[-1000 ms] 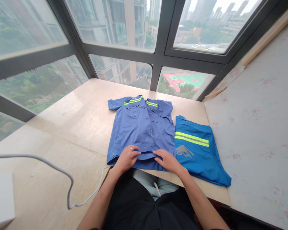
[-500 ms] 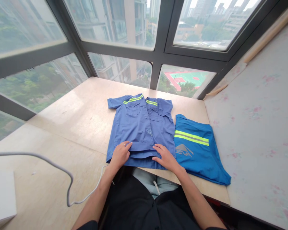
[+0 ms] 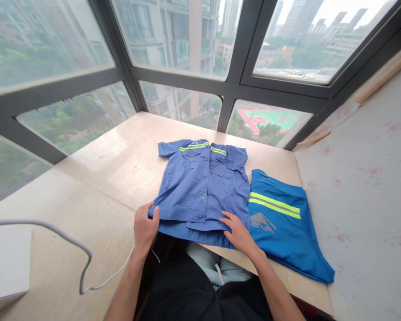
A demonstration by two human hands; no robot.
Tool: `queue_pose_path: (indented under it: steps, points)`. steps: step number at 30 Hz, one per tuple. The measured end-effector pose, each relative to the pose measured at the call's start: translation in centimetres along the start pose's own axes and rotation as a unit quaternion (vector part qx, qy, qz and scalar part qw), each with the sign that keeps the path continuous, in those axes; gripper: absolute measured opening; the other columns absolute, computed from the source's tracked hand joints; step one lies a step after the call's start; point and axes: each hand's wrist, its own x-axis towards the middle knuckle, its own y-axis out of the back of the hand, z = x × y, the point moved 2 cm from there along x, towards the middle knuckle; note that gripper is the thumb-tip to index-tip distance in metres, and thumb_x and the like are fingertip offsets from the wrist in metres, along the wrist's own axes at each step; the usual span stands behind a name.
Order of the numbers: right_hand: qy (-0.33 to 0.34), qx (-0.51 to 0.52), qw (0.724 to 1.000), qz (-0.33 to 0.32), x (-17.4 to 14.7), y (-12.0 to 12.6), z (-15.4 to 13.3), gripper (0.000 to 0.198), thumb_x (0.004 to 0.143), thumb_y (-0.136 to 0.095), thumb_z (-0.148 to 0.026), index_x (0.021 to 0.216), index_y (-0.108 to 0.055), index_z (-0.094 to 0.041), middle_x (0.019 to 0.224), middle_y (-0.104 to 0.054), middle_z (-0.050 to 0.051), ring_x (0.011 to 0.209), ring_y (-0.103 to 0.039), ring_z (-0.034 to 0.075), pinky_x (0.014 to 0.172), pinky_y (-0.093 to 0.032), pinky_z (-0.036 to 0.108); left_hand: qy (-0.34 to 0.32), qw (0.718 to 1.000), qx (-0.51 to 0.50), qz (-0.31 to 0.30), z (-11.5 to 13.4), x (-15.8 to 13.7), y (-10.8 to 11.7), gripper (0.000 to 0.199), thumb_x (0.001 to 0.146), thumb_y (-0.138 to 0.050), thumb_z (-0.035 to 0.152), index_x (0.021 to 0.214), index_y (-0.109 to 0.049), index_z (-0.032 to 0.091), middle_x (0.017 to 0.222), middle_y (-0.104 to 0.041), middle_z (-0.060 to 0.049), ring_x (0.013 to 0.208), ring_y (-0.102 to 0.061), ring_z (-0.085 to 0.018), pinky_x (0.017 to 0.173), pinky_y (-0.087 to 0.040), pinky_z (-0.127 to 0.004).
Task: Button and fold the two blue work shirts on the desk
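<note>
A blue short-sleeved work shirt lies front up on the wooden tabletop, its collar end toward the windows. Yellow-green stripes cross its chest, and a row of buttons runs down the front. My left hand pinches the shirt's lower left corner between thumb and fingers. Over the lower right part of the front, near the hem, rests my right hand with its fingers apart. The two front panels do not line up at the bottom, and the back hem shows below them.
A folded brighter blue garment with a yellow-green band lies right of the shirt, near the wallpapered wall. A grey cable and a white box are at the left. Framed windows border the tabletop.
My left hand has moved left from the middle of the hem to the corner, and the left front panel has shifted left with it. My right hand stays near the right hem. The view has shifted slightly.
</note>
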Motion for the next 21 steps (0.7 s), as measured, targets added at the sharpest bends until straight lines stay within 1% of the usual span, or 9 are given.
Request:
queue_pose_path:
  steps: [2, 4, 6, 8, 9, 13, 16, 19, 21]
  points:
    - [-0.002, 0.007, 1.0, 0.001, 0.0, -0.1, 0.2, 0.052, 0.073, -0.053, -0.004, 0.122, -0.066, -0.017, 0.142, -0.051, 0.013, 0.133, -0.045, 0.026, 0.113, -0.035, 0.047, 0.038, 0.999, 0.032, -0.007, -0.1, 1.0, -0.4, 0.039, 0.087, -0.048, 0.044, 0.102, -0.067, 0.014, 0.104, -0.07, -0.014, 0.101, -0.063, -0.029, 0.094, -0.047, -0.041]
    - [-0.001, 0.005, 1.0, 0.006, 0.0, -0.3, 0.3, 0.051, 0.074, -0.053, -0.005, 0.122, -0.066, -0.017, 0.142, -0.051, 0.013, 0.133, -0.045, 0.026, 0.113, -0.035, 0.046, 0.086, 0.992, 0.066, -0.065, -0.2, 2.3, -0.6, 0.042, 0.086, -0.047, 0.047, 0.105, -0.067, 0.015, 0.107, -0.071, -0.014, 0.103, -0.064, -0.03, 0.093, -0.047, -0.041]
    - [-0.001, 0.0, 1.0, 0.013, 0.1, -0.5, 0.4, 0.05, 0.074, -0.053, -0.006, 0.12, -0.067, -0.017, 0.141, -0.052, 0.013, 0.133, -0.046, 0.026, 0.113, -0.036, 0.046, 0.164, 0.964, 0.087, -0.191, -0.4, 3.7, -1.0, 0.043, 0.085, -0.048, 0.049, 0.106, -0.067, 0.017, 0.096, -0.073, -0.012, 0.092, -0.068, -0.029, 0.083, -0.05, -0.038]
    - [0.0, -0.004, 1.0, 0.023, 0.1, -0.7, 0.6, 0.048, 0.074, -0.053, -0.006, 0.118, -0.067, -0.018, 0.139, -0.053, 0.012, 0.131, -0.047, 0.026, 0.112, -0.037, 0.046, 0.231, 0.914, 0.093, -0.321, -0.4, 4.9, -1.5, 0.043, 0.084, -0.048, 0.053, 0.101, -0.067, 0.019, 0.076, -0.073, -0.009, 0.073, -0.069, -0.027, 0.071, -0.05, -0.035]
    - [0.001, -0.005, 1.0, 0.027, 0.2, -0.8, 0.6, 0.048, 0.074, -0.053, -0.006, 0.118, -0.067, -0.018, 0.138, -0.054, 0.012, 0.13, -0.048, 0.026, 0.112, -0.037, 0.047, 0.246, 0.897, 0.097, -0.354, -0.3, 5.6, -1.8, 0.043, 0.084, -0.048, 0.055, 0.096, -0.068, 0.019, 0.07, -0.071, -0.008, 0.067, -0.068, -0.026, 0.068, -0.049, -0.034]
    - [0.006, -0.013, 0.999, 0.034, 0.3, -0.9, 0.6, 0.048, 0.073, -0.053, -0.006, 0.117, -0.068, -0.02, 0.137, -0.055, 0.011, 0.128, -0.049, 0.027, 0.11, -0.038, 0.049, 0.21, 0.921, 0.133, -0.301, 0.3, 8.1, -3.4, 0.043, 0.079, -0.054, 0.06, 0.087, -0.067, 0.02, 0.085, -0.073, -0.013, 0.085, -0.068, -0.03, 0.07, -0.046, -0.034]
    - [0.001, -0.019, 0.999, 0.029, 0.2, -0.9, 0.6, 0.05, 0.072, -0.052, -0.006, 0.117, -0.067, -0.02, 0.137, -0.054, 0.011, 0.129, -0.048, 0.028, 0.111, -0.038, 0.049, 0.195, 0.919, 0.121, -0.321, 0.0, 8.9, -5.0, 0.043, 0.065, -0.069, 0.061, 0.076, -0.065, 0.02, 0.089, -0.072, -0.015, 0.093, -0.066, -0.033, 0.071, -0.046, -0.034]
    - [0.001, -0.018, 0.999, 0.033, 0.2, -1.0, 0.6, 0.05, 0.071, -0.051, -0.006, 0.117, -0.067, -0.021, 0.137, -0.054, 0.01, 0.129, -0.047, 0.027, 0.111, -0.037, 0.049, 0.228, 0.914, 0.074, -0.328, -1.1, 8.6, -5.7, 0.031, 0.052, -0.08, 0.04, 0.064, -0.06, 0.02, 0.079, -0.07, -0.011, 0.089, -0.066, -0.032, 0.07, -0.045, -0.033]
    - [0.002, -0.016, 0.999, 0.04, 0.2, -1.1, 0.7, 0.05, 0.071, -0.05, -0.006, 0.116, -0.067, -0.021, 0.137, -0.054, 0.01, 0.128, -0.048, 0.027, 0.111, -0.038, 0.049, 0.241, 0.919, 0.042, -0.31, -2.1, 8.1, -5.5, 0.022, 0.052, -0.077, 0.028, 0.061, -0.058, 0.019, 0.073, -0.067, -0.008, 0.085, -0.065, -0.029, 0.068, -0.044, -0.031]
